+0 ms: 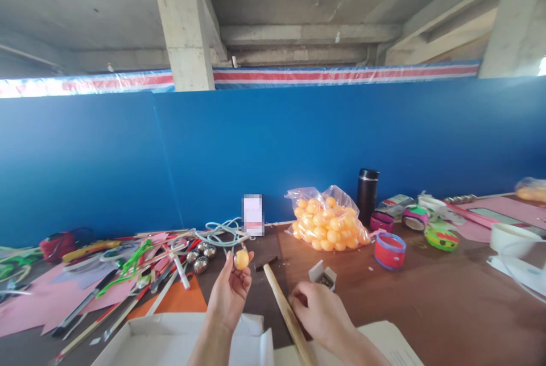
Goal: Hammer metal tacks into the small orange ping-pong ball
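Observation:
Between the thumb and fingers of my left hand [236, 283] is an orange ball [242, 260], held up above the table. My right hand [318, 309] has its fingers curled together beside a wooden stick [286, 312]; whatever its fingertips pinch, if anything, is hidden. Just behind that hand stands a small open white box [323, 275] with small dark pieces inside. A clear plastic bag [328, 221] full of orange balls lies farther back. Several shiny metal balls [201, 264] rest left of my left hand. A white cardboard tray [157, 340] is at the front edge.
Coloured cords, sticks and pink paper [38, 303] cover the left side. A black bottle [367, 196], a red and blue round case [389, 250] and a white cup [514, 240] stand on the right. A blue partition [264, 138] rises behind the table.

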`<state>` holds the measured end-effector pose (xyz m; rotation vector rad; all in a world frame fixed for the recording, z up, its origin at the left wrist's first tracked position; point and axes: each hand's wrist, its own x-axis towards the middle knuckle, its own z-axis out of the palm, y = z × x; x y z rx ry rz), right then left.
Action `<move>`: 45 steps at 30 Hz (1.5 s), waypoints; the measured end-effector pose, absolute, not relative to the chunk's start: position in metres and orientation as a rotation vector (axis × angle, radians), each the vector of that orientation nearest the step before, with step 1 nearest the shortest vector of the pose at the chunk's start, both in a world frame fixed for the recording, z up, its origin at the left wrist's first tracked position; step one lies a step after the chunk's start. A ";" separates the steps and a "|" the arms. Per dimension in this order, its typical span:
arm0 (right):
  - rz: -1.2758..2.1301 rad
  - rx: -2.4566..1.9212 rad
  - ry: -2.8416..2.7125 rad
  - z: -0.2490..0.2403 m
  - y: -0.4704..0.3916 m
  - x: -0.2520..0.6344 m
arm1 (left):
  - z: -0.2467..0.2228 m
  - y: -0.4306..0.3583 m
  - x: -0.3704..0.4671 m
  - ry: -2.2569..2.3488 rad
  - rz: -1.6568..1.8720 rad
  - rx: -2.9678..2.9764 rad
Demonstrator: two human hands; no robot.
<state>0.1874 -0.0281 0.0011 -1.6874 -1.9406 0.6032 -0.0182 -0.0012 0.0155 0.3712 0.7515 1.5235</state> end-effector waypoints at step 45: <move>0.430 -2.069 -1.856 -0.010 0.002 0.233 | 0.013 -0.005 -0.005 1.053 1.471 0.530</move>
